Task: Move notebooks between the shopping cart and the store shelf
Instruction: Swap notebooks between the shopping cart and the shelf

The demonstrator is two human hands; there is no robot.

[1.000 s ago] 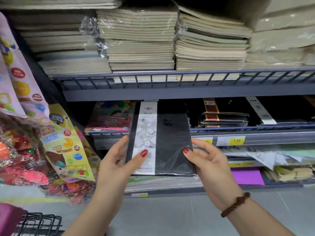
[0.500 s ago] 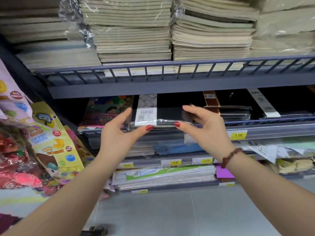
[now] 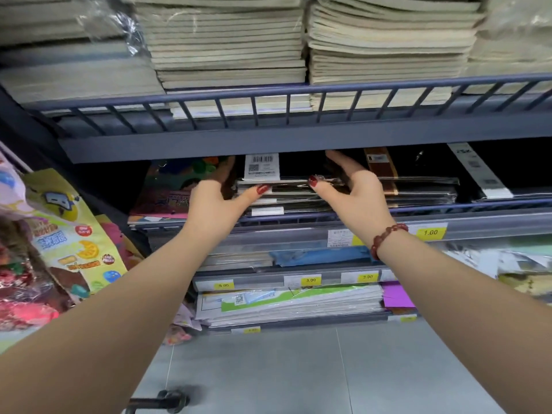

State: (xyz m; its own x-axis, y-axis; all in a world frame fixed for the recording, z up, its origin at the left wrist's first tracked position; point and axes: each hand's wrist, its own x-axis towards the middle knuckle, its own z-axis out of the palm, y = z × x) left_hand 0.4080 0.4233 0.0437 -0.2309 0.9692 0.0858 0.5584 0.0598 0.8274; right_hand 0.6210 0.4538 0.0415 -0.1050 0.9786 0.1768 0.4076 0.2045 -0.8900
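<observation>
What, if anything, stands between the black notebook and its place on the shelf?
Nothing visible does. The notebook already lies on the stack, under the upper shelf, with the left grip and right grip holding its sides.

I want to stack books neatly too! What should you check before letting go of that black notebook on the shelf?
1. Black notebook lies flat on the pile: ok.
2. Left hand and right hand both hold its sides: ok.
3. It fits under the upper shelf: ok.
4. It is pushed all the way back: cannot tell, the back of the shelf is dark.
5. Its edges line up with the pile: cannot tell, the hands cover the corners.
</observation>
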